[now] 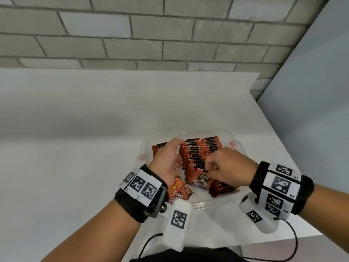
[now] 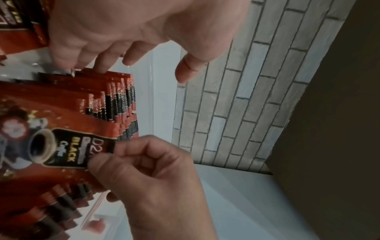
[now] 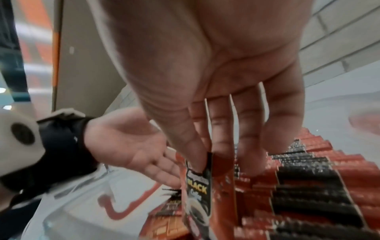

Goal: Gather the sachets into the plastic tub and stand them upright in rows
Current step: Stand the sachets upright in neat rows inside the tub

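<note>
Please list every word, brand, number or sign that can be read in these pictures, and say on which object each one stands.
"D2", cut off by the thumb: front sachet pinched by the right hand.
"BLACK": same sachet.
"Coffee", in script: same sachet.
Small line above "BLACK": too blurred.
Print on the loose orange sachets by the left hand: too small.
Square code markers on the wrist bands: patterns only, no legible words.

Red-and-black sachets (image 1: 200,148), clear tub (image 1: 232,137)
</note>
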{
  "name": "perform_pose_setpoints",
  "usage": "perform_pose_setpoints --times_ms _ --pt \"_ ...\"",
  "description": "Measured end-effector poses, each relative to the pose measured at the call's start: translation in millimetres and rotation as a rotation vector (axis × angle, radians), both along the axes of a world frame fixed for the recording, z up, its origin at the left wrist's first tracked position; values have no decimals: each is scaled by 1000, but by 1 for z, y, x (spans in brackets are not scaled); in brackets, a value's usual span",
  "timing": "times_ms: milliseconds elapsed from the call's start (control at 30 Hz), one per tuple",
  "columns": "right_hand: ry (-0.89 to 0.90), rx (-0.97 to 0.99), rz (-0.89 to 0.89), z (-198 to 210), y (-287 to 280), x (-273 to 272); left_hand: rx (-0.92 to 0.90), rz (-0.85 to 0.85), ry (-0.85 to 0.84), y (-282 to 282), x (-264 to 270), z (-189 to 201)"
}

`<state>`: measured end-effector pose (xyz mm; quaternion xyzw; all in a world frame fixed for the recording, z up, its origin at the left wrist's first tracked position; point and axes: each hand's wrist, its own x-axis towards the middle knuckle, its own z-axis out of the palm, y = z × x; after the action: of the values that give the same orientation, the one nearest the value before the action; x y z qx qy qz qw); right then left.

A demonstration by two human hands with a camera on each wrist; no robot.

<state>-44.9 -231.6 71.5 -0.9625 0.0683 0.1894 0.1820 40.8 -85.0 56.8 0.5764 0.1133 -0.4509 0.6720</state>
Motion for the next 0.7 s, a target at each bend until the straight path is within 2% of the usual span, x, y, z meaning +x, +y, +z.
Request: perform_pose_setpoints --times_ms 133,400,700 --pt "56 -97 73 -7 10 6 -21 -60 37 -1 -3 -2" --pt "114 -268 124 -12 20 17 -49 -63 79 -1 2 -7" --pt "180 -345 153 -14 25 21 -73 -168 129 2 4 -12"
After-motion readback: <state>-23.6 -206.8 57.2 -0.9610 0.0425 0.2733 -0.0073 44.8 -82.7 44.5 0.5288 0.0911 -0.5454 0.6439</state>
